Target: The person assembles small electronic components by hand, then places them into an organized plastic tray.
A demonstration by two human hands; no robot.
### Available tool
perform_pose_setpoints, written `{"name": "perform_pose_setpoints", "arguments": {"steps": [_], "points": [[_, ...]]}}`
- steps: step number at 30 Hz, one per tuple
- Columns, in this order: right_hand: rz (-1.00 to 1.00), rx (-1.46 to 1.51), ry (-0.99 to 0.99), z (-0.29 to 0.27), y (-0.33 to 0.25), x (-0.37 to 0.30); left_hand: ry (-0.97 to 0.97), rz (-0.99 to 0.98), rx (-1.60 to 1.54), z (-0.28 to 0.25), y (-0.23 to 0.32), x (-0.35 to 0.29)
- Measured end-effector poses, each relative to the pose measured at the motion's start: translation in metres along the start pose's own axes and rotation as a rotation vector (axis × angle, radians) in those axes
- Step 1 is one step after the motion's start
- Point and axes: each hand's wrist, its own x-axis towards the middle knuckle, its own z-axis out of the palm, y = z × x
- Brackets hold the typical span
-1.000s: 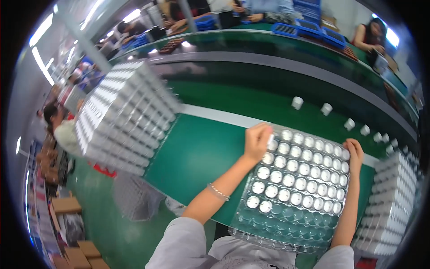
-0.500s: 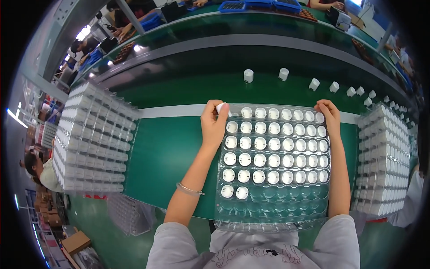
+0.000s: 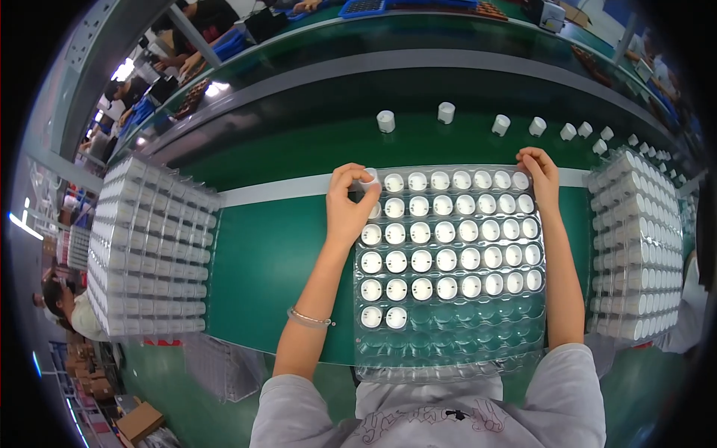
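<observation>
A clear plastic blister tray (image 3: 478, 345) lies before me, with white round cups (image 3: 445, 232) filling its far rows. A nearer row holds two cups at its left end, and the pockets beside and below them are bare. At the tray's far left corner, my left hand (image 3: 348, 201) pinches a white cup (image 3: 370, 176) between thumb and fingers, in or just over the corner pocket. Beside the far right corner is my right hand (image 3: 544, 175), its fingers curled together and nothing visible in them.
Stacks of filled trays stand at the left (image 3: 149, 250) and right (image 3: 641, 246). Several loose white cups (image 3: 446, 113) stand in a line on the green conveyor belt (image 3: 328, 127) beyond a pale strip. Other people work at a far bench. A cardboard box (image 3: 140, 422) sits on the floor.
The cup in my left hand has gone from tilted beside the tray to more upright at the corner pocket. My right hand has risen slightly off the tray's corner. The view has shifted.
</observation>
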Motion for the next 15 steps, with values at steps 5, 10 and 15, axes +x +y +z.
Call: {"name": "perform_pose_setpoints", "arguments": {"steps": [5,10,15], "points": [[-0.09,-0.313,0.31,-0.024,0.005,0.028,-0.029,-0.027,0.0,-0.001,0.002,-0.001],[-0.52,-0.937,0.392,-0.038,0.03,0.077,-0.024,-0.043,-0.031,0.002,0.001,0.001],[-0.211,-1.087,0.013,-0.041,0.015,0.103,-0.034,-0.053,-0.033,0.006,0.0,0.001]]}}
